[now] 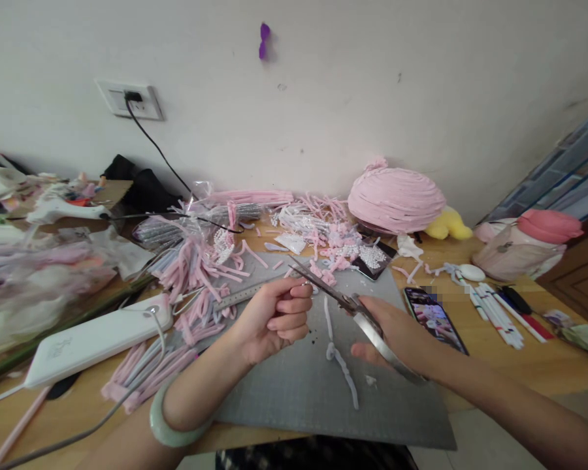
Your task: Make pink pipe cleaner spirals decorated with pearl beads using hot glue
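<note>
Over the grey cutting mat (284,391), my right hand (396,333) grips a pair of metal scissors (340,299). Their blades point up and to the left, just beyond the fingertips of my left hand (281,316). That hand is closed in a pinch, its other fingers curled in; what it pinches is too small to name. A grey-lilac fuzzy stem (343,369), knotted partway along, lies on the mat between and below my hands. Behind the blades is a cluster of pink fuzzy pieces (326,271). A metal ruler (240,297) lies partly behind my left hand.
Bundles of pink and grey stems (191,261) and a white power bank (98,343) with a cable lie to the left. A phone (434,316) and several white markers (500,313) lie to the right. At the back sits a large pink wrapped bundle (396,199).
</note>
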The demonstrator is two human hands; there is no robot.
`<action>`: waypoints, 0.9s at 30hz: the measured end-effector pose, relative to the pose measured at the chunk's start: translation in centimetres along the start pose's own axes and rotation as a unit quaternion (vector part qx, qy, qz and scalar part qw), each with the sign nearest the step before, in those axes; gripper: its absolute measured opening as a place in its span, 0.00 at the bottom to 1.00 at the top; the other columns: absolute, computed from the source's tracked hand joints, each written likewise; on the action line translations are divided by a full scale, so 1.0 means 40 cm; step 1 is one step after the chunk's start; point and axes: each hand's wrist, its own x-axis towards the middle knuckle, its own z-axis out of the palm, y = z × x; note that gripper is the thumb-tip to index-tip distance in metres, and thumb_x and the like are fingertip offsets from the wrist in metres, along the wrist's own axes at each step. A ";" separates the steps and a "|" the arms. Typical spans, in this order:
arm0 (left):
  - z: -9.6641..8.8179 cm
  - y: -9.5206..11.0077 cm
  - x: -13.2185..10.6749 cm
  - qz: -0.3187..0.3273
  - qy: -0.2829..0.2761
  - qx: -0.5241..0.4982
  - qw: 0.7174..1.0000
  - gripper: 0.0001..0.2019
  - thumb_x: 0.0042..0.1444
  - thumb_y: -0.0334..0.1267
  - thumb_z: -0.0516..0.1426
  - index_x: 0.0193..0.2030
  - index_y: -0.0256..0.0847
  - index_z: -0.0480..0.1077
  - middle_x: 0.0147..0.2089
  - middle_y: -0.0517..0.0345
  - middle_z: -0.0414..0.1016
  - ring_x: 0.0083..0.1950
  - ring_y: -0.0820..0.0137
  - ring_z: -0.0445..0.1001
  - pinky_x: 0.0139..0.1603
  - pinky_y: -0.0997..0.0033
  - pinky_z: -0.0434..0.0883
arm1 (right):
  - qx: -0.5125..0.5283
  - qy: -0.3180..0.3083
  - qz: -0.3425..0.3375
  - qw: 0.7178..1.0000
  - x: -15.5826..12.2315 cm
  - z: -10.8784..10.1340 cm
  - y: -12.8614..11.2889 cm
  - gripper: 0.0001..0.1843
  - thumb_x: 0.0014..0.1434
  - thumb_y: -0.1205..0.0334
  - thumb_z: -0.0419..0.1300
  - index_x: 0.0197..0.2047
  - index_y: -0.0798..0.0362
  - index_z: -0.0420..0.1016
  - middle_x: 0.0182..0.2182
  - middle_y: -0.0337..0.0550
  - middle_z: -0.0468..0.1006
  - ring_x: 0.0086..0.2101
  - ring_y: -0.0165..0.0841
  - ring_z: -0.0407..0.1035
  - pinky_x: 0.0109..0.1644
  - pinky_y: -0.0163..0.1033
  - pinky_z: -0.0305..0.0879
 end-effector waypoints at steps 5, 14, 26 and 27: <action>-0.023 0.007 0.003 -0.063 -0.031 -0.010 0.998 0.12 0.51 0.32 0.49 0.19 0.40 0.52 0.13 0.75 0.40 0.10 0.85 0.31 0.10 0.83 0.42 | -0.100 0.034 -0.021 0.994 0.005 -0.033 -0.003 0.31 0.45 0.44 0.62 0.44 0.59 0.63 0.42 0.58 0.70 0.42 0.46 0.66 0.43 0.48 0.63; -0.025 0.004 0.005 -0.083 -0.074 -0.019 0.994 0.14 0.53 0.35 0.48 0.18 0.40 0.51 0.11 0.74 0.40 0.10 0.84 0.30 0.10 0.81 0.40 | -0.116 0.065 -0.054 0.990 0.002 -0.040 0.006 0.31 0.44 0.45 0.64 0.44 0.58 0.63 0.41 0.55 0.71 0.41 0.43 0.67 0.41 0.45 0.64; -0.023 -0.003 0.004 -0.077 -0.078 -0.014 0.994 0.16 0.52 0.35 0.50 0.16 0.40 0.49 0.12 0.73 0.39 0.09 0.85 0.32 0.10 0.81 0.41 | -0.127 0.057 -0.057 0.989 0.005 -0.037 -0.007 0.32 0.43 0.41 0.62 0.43 0.58 0.64 0.40 0.56 0.72 0.39 0.44 0.68 0.41 0.46 0.64; -0.022 -0.004 0.003 -0.079 -0.076 -0.017 0.994 0.16 0.52 0.35 0.50 0.16 0.40 0.50 0.12 0.73 0.39 0.09 0.85 0.31 0.10 0.81 0.41 | -0.127 0.057 -0.054 0.989 0.005 -0.036 -0.008 0.31 0.43 0.41 0.62 0.42 0.58 0.64 0.40 0.56 0.72 0.39 0.44 0.68 0.40 0.46 0.64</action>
